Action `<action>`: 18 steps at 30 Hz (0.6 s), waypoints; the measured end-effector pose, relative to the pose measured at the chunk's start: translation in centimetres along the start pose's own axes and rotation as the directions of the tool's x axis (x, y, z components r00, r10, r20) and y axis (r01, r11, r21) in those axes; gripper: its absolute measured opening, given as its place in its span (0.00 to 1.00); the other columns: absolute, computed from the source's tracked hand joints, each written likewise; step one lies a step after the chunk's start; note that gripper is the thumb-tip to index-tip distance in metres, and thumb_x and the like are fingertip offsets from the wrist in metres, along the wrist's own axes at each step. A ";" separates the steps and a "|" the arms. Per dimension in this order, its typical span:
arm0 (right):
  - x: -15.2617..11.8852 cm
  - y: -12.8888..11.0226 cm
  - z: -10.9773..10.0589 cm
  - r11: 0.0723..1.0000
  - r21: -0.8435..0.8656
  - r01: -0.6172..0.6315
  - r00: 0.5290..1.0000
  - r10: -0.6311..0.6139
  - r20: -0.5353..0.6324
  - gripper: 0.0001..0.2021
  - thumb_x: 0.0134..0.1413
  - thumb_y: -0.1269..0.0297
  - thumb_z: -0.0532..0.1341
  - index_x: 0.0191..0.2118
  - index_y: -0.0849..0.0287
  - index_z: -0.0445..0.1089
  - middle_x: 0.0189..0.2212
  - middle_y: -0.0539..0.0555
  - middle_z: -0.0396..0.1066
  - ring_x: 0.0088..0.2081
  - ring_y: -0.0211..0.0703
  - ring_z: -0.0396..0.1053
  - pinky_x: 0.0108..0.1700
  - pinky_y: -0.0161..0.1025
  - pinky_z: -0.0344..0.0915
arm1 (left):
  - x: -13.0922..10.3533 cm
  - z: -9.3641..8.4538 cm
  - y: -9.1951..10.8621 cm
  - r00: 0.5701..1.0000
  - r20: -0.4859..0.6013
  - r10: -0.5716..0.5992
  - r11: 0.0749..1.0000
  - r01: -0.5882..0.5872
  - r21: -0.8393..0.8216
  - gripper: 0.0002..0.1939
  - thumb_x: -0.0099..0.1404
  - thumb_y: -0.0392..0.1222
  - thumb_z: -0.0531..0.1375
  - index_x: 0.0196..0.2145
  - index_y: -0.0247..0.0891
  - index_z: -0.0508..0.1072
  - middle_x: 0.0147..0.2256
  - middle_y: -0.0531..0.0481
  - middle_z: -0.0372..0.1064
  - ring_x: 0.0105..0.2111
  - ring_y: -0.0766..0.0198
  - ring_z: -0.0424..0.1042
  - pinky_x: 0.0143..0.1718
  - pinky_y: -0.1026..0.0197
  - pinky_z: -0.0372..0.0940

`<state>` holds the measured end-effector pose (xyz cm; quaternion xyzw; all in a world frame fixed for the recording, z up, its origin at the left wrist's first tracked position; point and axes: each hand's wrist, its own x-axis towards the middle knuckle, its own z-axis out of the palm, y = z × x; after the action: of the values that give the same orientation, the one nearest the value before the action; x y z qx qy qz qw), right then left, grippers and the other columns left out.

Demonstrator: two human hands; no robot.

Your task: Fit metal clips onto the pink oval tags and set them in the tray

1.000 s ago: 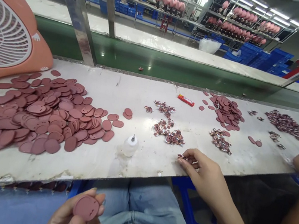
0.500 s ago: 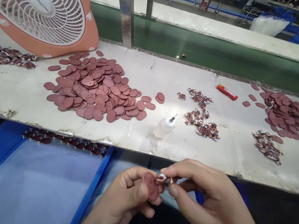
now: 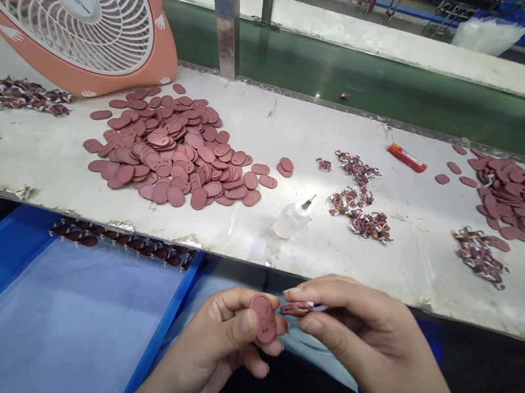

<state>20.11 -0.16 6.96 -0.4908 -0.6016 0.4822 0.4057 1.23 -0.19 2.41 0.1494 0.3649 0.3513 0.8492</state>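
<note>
My left hand (image 3: 234, 331) pinches a reddish-brown oval disc (image 3: 263, 319) with small holes between thumb and fingers. Close to its right, my right hand (image 3: 346, 326) grips a small brown figurine (image 3: 297, 308) with white bits by thumb and fingertips. The figurine's near end is beside the disc's upper edge; whether they touch I cannot tell. Beyond the hands, a white squeeze bottle (image 3: 292, 220) with a needle tip stands on the bench (image 3: 236, 239). A loose group of similar figurines (image 3: 371, 226) lies to its right, and a large heap of oval discs (image 3: 175, 149) to its left.
An orange fan (image 3: 164, 48) stands at the back left near more figurines (image 3: 19, 95). A red packet (image 3: 407, 157) and another disc heap (image 3: 521, 198) lie on the right. Below the bench edge, a blue tray (image 3: 180, 303) holds assembled pieces in rows. Behind runs a green belt (image 3: 294, 62).
The figurine in my right hand has turned, so its brown side shows more, and it has moved slightly up from the disc. The whole view has shifted a little.
</note>
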 end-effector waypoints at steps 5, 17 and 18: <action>0.2 -0.8 -0.6 0.999 -0.018 0.041 0.993 -0.038 0.108 0.12 0.59 0.70 0.67 0.44 0.43 0.79 0.32 0.46 0.78 0.33 0.34 0.75 0.38 0.28 0.71 | -0.1 0.0 -0.2 0.995 0.087 -0.042 0.996 0.048 -0.068 0.16 0.51 0.53 0.73 0.29 0.36 0.82 0.25 0.52 0.73 0.24 0.71 0.74 0.22 0.74 0.69; 0.5 -0.8 -0.4 0.958 -0.236 0.162 0.969 -0.109 0.223 0.14 0.63 0.69 0.64 0.50 0.42 0.74 0.33 0.42 0.77 0.34 0.30 0.74 0.37 0.26 0.68 | -0.1 -0.1 -0.4 0.997 0.052 -0.056 0.994 0.061 -0.094 0.16 0.49 0.52 0.75 0.27 0.36 0.82 0.23 0.53 0.75 0.22 0.71 0.75 0.23 0.73 0.71; 0.5 -0.9 -0.4 0.955 -0.248 0.163 0.967 -0.105 0.231 0.14 0.63 0.69 0.64 0.51 0.42 0.73 0.34 0.42 0.77 0.34 0.31 0.74 0.37 0.27 0.68 | -0.1 -0.2 -0.4 0.997 0.047 -0.057 0.994 0.061 -0.093 0.16 0.49 0.52 0.75 0.27 0.36 0.82 0.23 0.53 0.75 0.22 0.71 0.75 0.23 0.73 0.71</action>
<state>20.22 0.40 7.88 -0.4435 -0.7331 0.4187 0.3009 1.25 -0.54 2.17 0.1059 0.3332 0.3396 0.8732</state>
